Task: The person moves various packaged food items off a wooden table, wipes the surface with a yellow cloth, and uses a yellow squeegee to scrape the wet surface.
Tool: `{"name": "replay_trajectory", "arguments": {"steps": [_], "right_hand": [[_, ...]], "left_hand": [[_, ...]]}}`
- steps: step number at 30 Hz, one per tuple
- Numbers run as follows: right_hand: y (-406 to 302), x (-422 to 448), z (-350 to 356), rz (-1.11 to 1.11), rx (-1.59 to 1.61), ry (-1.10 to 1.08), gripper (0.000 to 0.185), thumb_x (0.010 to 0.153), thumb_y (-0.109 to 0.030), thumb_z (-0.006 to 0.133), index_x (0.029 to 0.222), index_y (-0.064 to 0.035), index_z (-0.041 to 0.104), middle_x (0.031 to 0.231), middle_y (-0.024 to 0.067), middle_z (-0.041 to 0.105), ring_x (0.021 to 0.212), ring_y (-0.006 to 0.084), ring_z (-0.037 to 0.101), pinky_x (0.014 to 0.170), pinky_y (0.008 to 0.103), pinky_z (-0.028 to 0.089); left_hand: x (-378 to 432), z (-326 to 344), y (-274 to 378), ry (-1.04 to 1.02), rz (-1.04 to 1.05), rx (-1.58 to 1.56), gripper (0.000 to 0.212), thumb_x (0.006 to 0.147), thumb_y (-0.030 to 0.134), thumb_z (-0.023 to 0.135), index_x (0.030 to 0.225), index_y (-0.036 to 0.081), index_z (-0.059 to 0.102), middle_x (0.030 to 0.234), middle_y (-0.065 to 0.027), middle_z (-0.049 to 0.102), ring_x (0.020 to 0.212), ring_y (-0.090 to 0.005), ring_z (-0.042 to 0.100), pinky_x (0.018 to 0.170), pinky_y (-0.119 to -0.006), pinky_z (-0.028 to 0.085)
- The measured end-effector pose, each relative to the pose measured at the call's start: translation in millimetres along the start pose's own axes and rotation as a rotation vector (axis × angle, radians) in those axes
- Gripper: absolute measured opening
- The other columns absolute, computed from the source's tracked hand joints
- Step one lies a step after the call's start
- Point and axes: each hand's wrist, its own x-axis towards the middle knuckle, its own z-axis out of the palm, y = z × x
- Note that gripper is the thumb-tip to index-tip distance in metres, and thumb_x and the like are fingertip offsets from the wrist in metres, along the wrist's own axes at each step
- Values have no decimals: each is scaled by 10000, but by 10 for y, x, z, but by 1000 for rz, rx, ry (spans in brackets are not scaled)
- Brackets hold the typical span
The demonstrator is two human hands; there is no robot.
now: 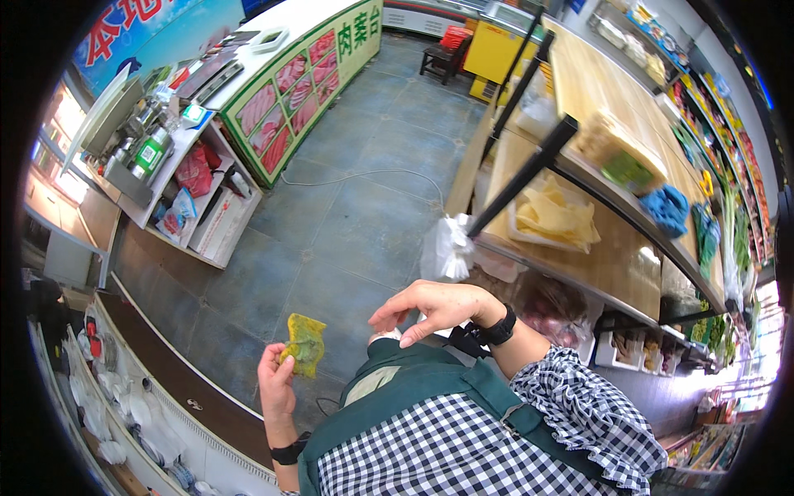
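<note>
My left hand (278, 379), at the lower left, pinches a worn yellow-green cleaning cloth (305, 345) between thumb and fingers, held up over the tiled floor. My right hand (428, 310) is in front of the dark green apron (381, 418), palm down, its fingers loosely bent and apart, with no object seen in it. Part of something white shows just under its fingers, too hidden to name. Both wrists wear black bands.
At right stands a wooden shelf with a black metal frame (549, 149), holding a blue cloth (665, 211) and a tray of yellow sheets (552, 214). A plastic bag (446, 248) hangs at its corner. A counter (304, 93) and cabinet (217, 226) stand left; a cord (366, 173) crosses the floor.
</note>
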Motion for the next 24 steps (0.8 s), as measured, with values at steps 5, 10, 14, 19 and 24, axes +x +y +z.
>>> {"name": "replay_trajectory", "arguments": {"steps": [5, 10, 14, 19, 24], "right_hand": [[334, 781, -482, 16, 135, -102, 541, 874, -273, 721, 1310, -4, 549, 1163, 152, 665, 997, 234, 654, 891, 361, 518], [534, 1508, -1291, 16, 121, -76, 499, 886, -234, 707, 1307, -16, 552, 1145, 151, 677, 999, 234, 665, 881, 361, 518], [563, 1879, -2173, 24, 91, 27, 495, 879, -213, 712, 1306, -22, 552, 1134, 149, 683, 1022, 234, 669, 884, 362, 518], [524, 1999, -3173, 52, 35, 184, 495, 886, -255, 706, 1293, -16, 558, 1128, 145, 684, 1025, 228, 665, 895, 356, 529], [854, 1835, -3854, 125, 139, 312, 500, 873, -239, 722, 1297, -21, 571, 1144, 132, 681, 1031, 231, 654, 905, 359, 515]], "left_hand": [[503, -206, 65, 90, -55, -36, 242, 888, 40, 629, 1107, 25, 529, 952, -37, 634, 830, -108, 616, 735, -241, 494], [1532, -289, 481, 122, -47, -22, 236, 890, 61, 640, 1098, 35, 534, 981, -55, 650, 823, -135, 638, 751, -257, 510], [2532, 56, 1043, 62, -41, 7, 240, 899, 68, 637, 1113, 36, 534, 989, -46, 650, 855, -128, 636, 766, -258, 508], [3820, 480, 1391, -76, -53, 39, 236, 894, 72, 655, 1099, 53, 540, 973, -22, 644, 830, -89, 611, 719, -223, 476], [4966, 810, 1399, -182, -163, 46, 222, 897, 73, 649, 1094, 60, 547, 958, -10, 645, 795, -73, 601, 677, -218, 464]]}}
